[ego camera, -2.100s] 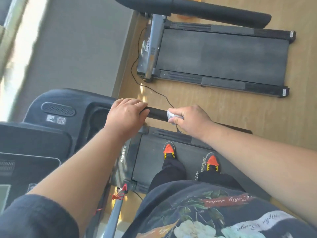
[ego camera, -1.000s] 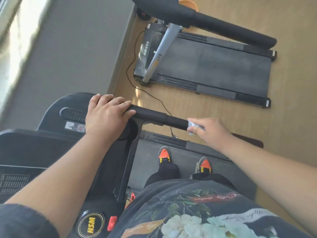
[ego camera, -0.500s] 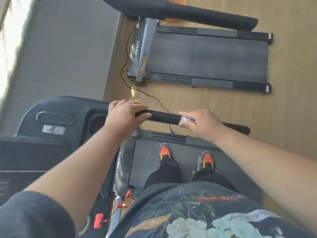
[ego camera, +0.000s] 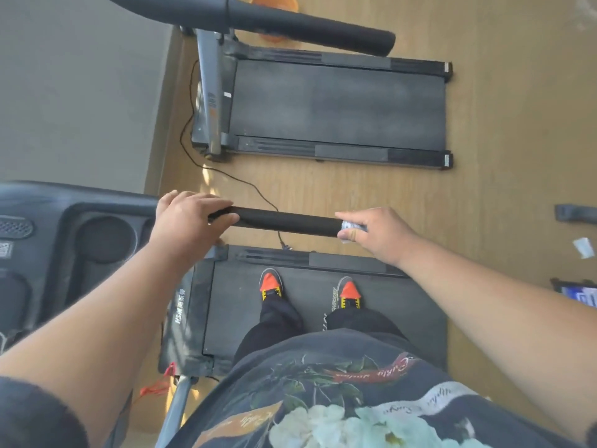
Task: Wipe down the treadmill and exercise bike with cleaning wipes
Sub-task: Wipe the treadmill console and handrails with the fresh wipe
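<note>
I stand on a black treadmill's belt (ego camera: 310,321). Its black foam handrail (ego camera: 284,221) runs across the middle of the view. My left hand (ego camera: 187,224) grips the rail where it meets the console (ego camera: 80,234). At the rail's free end, my right hand (ego camera: 378,234) pinches a small crumpled white wipe (ego camera: 350,227) between thumb and fingers. The wipe sits against the tip of the rail.
A second treadmill (ego camera: 336,108) lies on the wooden floor ahead, its own handrail (ego camera: 310,24) overhead at the top. A black power cord (ego camera: 226,176) runs between the machines. An orange object (ego camera: 274,4) sits at the top, small items (ego camera: 583,247) on the floor at right.
My right hand has slid the wipe rightward along the handrail, from close beside the left hand out to the rail's end. The left hand has kept its hold.
</note>
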